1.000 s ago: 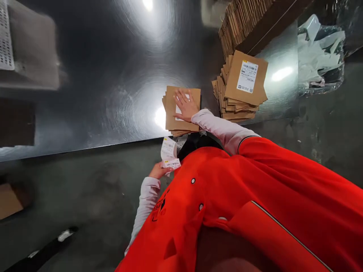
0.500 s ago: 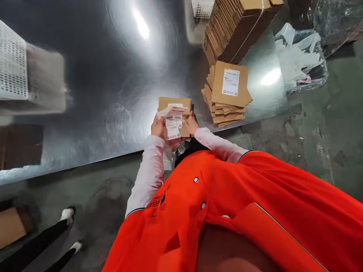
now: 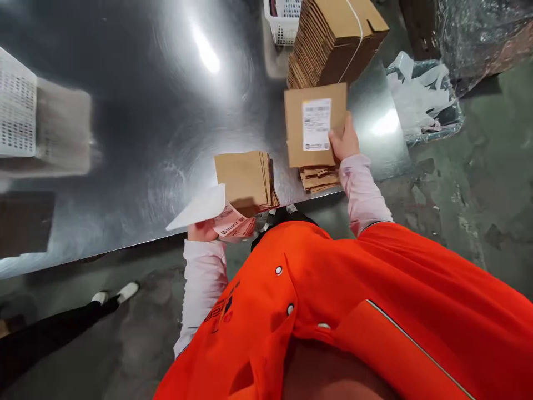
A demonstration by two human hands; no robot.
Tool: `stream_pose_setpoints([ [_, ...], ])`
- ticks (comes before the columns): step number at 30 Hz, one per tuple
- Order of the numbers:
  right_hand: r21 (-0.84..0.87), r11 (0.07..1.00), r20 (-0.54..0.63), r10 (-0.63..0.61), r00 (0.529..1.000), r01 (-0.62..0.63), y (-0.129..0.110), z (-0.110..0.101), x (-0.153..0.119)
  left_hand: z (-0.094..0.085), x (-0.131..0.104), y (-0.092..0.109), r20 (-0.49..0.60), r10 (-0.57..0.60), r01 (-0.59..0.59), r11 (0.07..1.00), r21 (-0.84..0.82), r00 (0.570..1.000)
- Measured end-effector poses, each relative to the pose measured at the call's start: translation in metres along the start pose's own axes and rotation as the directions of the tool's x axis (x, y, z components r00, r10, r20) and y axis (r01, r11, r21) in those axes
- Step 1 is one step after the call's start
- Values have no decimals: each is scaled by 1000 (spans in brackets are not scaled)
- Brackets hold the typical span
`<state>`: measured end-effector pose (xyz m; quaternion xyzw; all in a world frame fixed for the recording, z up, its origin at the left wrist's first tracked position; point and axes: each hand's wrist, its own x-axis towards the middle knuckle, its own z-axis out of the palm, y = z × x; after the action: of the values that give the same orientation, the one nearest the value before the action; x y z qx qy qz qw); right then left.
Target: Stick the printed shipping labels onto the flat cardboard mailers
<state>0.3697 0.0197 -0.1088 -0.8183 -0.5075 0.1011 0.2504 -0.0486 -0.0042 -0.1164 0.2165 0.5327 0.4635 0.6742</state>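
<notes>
Light from above is glaring in a white streak on the tabletop [image 3: 125,133], and another patch is gleaming near its right end. The floor [image 3: 145,322] is lying dim. Shadow is darkening the cardboard stack [image 3: 239,175] along its near edge, print on the white label [image 3: 316,125] is blurring, and wide-angle distortion is stretching the red garment [image 3: 325,261].

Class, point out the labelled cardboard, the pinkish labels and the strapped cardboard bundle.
Labelled cardboard [image 3: 315,125], head view: middle of its labelled face.
Pinkish labels [image 3: 234,223], head view: the printed face.
Strapped cardboard bundle [image 3: 340,54], head view: its darker side.
</notes>
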Motion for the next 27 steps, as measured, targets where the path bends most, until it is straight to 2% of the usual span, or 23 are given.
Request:
stream_pose_setpoints([
  [1, -76, 997, -25, -6, 1000, 4, -6, -7, -2, 6, -5, -4, -15, -32, 31, 999, -30, 999],
  [2, -77, 995, 27, -68, 997, 70, -18, -7, -10, 14, -9, -9, -26, -68, 66, 997, -48, 997],
  [3, -15, 982, 110, -184, 977, 187, -35, 1, -24, 22, -13, -15, -37, -98, 97, 995, -40, 994],
  [4, 115, 934, 251, -357, 900, 339, -54, 14, -43, 29, -16, -20, -50, -108, 108, 994, 14, 993],
  [5, 281, 865, 360, -496, 790, 415, -74, 31, -64, 35, -19, -26, -66, -96, 103, 989, 107, 993],
  [6, 420, 804, 393, -579, 714, 420, -92, 49, -86, 39, -21, -30, -83, -74, 90, 973, 211, 994],
  [7, 529, 760, 393, -614, 685, 378, -107, 67, -107, 40, -23, -34, -107, -50, 81, 949, 304, 993],
  [9, 675, 716, 391, -550, 738, 177, -126, 94, -141, 34, -27, -39, -140, 19, 43, 904, 425, 990],
  [10, 718, 695, 419, -486, 767, 48, -130, 103, -152, 29, -28, -39, -135, 74, -6, 896, 444, 988],
  [11, 742, 666, 465, -432, 773, -74, -132, 108, -159, 23, -29, -39, -113, 137, -75, 896, 437, 984],
  [13, 747, 622, 561, -401, 725, -235, -131, 111, -162, 13, -28, -40, -32, 242, -211, 897, 389, 970],
  [14, 736, 624, 597, -416, 686, -262, -129, 110, -160, 10, -26, -41, 0, 258, -242, 906, 347, 966],
  [15, 717, 647, 622, -425, 658, -260, -128, 108, -155, 8, -24, -43, 13, 242, -235, 923, 305, 970],
  [16, 689, 684, 637, -414, 650, -239, -128, 106, -150, 8, -21, -46, 10, 209, -204, 940, 274, 978],
  [20, 572, 814, 611, -339, 715, -102, -129, 95, -133, 19, -18, -65, -90, 149, -124, 965, 232, 985],
  [23, 543, 839, 591, -351, 727, -37, -130, 90, -131, 29, -19, -81, -211, 183, -121, 953, 278, 960],
  [25, 529, 847, 589, -328, 739, -45, -130, 90, -132, 32, -17, -90, -298, 212, -115, 943, 312, 931],
  [27, 526, 850, 579, -323, 748, -40, -132, 95, -129, 31, -14, -96, -305, 211, -115, 946, 302, 929],
])
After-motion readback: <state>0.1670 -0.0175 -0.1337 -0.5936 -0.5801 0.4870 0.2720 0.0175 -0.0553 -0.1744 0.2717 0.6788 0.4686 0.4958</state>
